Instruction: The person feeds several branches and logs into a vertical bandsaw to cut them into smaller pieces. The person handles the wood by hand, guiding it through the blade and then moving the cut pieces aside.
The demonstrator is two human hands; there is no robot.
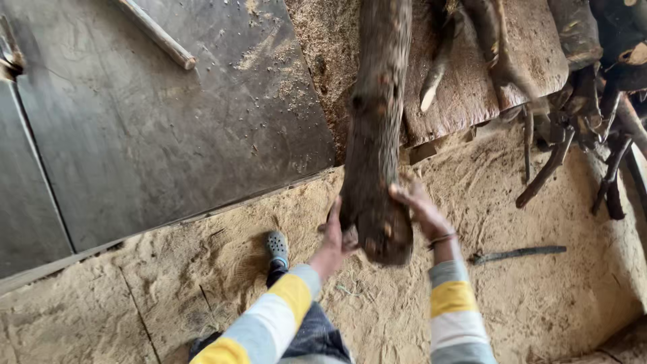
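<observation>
A long, dark, rough log [374,128] runs from the top of the view down to its near end at the middle. My left hand [335,241] grips the left side of that near end. My right hand [418,205] holds the right side, with a thin band on the wrist. Both sleeves are striped yellow, white and grey. The log's near end hangs above the sawdust floor [526,296], and its far part lies over a flat wooden slab [465,81].
A large dark metal table [148,128] fills the upper left, with a wooden stick [158,35] lying on it. Branches and logs [593,114] are piled at the right. A thin dark strip [515,254] lies on the sawdust. My foot in a grey clog [277,247] stands below the table edge.
</observation>
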